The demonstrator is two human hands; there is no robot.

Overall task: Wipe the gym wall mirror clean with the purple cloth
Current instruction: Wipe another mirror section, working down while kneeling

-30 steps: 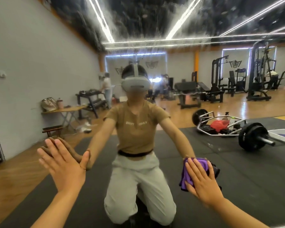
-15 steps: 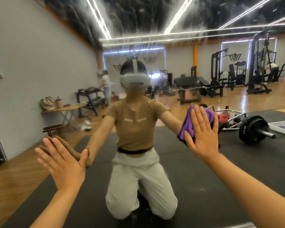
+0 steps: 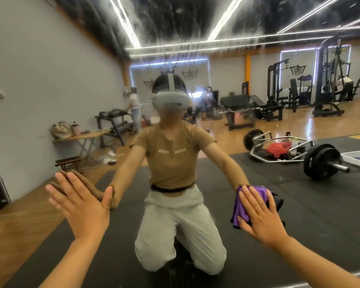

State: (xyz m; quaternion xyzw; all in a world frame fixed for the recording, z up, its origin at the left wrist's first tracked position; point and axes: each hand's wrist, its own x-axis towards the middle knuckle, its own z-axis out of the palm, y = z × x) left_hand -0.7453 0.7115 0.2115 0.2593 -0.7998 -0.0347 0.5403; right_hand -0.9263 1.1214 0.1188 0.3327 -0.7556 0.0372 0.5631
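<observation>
Purple cloth swept back down the mirror, my right hand flat-fingered on it; left hand open, bracing. Lower pass underway.

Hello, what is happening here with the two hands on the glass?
A person kneels in front of a big gym mirror and is cleaning it. The right hand presses a purple cloth flat against the glass, low down and right of the person's reflection. The left hand lies open on the mirror with nothing in it, it seems for support. White streaks show on the upper part of the glass, so that part looks not yet wiped.
</observation>
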